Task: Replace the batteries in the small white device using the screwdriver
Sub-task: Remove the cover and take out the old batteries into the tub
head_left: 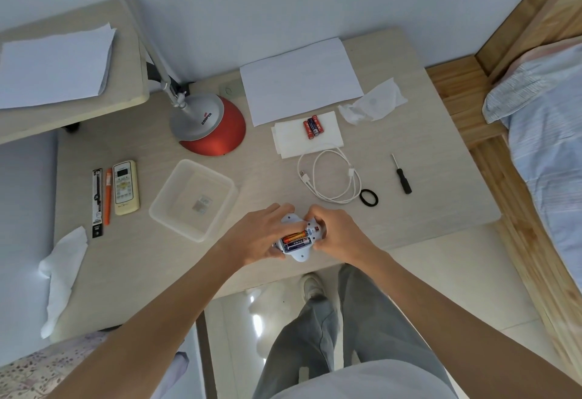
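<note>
Near the front edge of the desk [425, 197], both hands hold the small white device [297, 238] with its battery bay open and facing up — two batteries [295, 239] lie side by side inside. The left hand [264, 235] cups the device's left side, fingers curled under it. The right hand [333, 235] grips the right end, fingertips bent onto the bay's edge as if pressing or prying at a cell.

The device sits just at the desk's near edge, so a slip could likely drop it, or a sprung battery, to the floor. Which cells are old is not clear; three spare batteries [313, 126] rest on a folded tissue [307, 139] farther back, and mixing them up is a risk.

The screwdriver [403, 178] lies well to the right, apart from the hands. A white cable [330, 178] and a black ring [368, 198] lie between, so a reach there could snag. A clear plastic tub [193, 200] stands just left of the left hand. Bare desk opens far right.
</note>
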{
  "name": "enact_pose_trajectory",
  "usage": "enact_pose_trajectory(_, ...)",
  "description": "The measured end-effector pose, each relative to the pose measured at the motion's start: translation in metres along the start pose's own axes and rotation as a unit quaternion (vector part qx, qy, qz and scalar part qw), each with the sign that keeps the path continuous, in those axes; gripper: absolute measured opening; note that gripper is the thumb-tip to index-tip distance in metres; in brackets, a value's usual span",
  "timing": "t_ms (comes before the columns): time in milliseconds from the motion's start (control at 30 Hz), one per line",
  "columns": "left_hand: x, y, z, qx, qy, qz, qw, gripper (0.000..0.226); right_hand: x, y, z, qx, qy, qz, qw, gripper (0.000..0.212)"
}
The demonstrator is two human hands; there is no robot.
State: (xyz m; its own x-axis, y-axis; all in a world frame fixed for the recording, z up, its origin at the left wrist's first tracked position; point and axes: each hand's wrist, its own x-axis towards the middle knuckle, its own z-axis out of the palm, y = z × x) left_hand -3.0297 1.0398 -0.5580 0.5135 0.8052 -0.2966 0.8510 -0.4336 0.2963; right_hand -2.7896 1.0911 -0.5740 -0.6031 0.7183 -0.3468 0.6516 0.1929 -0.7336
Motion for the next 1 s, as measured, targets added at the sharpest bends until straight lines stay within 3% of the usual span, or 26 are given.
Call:
enact_pose_trajectory(300,-0.016,0.001,0.015,-0.040,0.069,-0.030,0.996,0.093,0.000,0.003,0.004,-0.006,0.006,-0.004,1.000,0.040)
enact_pose_trajectory(433,-0.022,0.015,0.019,-0.071,0.138,-0.080,0.985,0.071,0.000,0.003,0.006,-0.009,0.005,-0.004,1.000,0.045)
enact_pose_trajectory(633,-0.013,0.033,0.038,-0.164,0.244,-0.186,0.937,0.033,0.000,0.004,0.007,-0.005,0.015,0.002,1.000,0.043)
enact_pose_trajectory(833,0.007,0.047,0.046,-0.294,0.285,-0.272,0.871,0.027,-0.001,0.002,0.007,-0.004,0.017,0.008,1.000,0.041)
enact_pose_trajectory(1000,0.015,0.053,0.048,-0.316,0.299,-0.290,0.852,0.024,-0.001,0.002,0.008,-0.002,0.018,0.021,1.000,0.042)
